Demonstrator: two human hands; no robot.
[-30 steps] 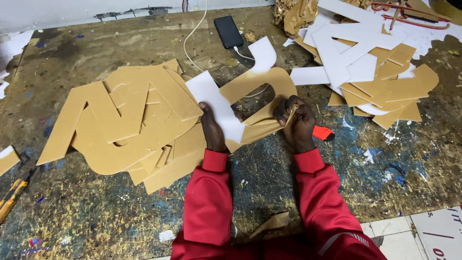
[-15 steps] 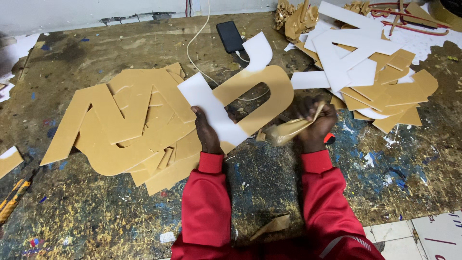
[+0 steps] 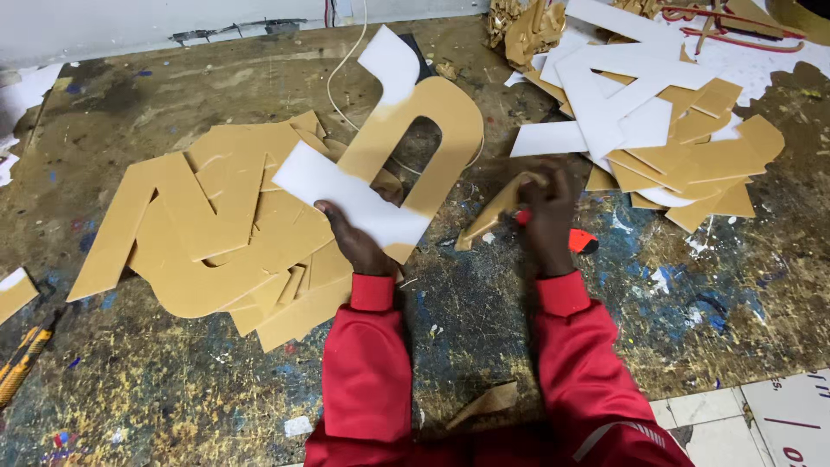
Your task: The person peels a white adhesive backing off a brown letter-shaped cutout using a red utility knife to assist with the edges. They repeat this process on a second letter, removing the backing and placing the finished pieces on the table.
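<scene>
A paint-spattered workbench (image 3: pixel 173 380) carries a broad heap of tan cut-out shapes (image 3: pixel 216 242) at left and a second pile of tan and white pieces (image 3: pixel 666 147) at upper right. Between them stands a large curved tan letter (image 3: pixel 432 121), partly peeled to white, tilted up off the bench. The left hand (image 3: pixel 350 238) grips its lower white edge, fingers closed on it. The right hand (image 3: pixel 546 212), beside an orange cutter (image 3: pixel 584 242), pinches a peeled tan strip (image 3: pixel 493 212) just right of the letter. A yellow-handled tool (image 3: pixel 24 359) lies at far left.
</scene>
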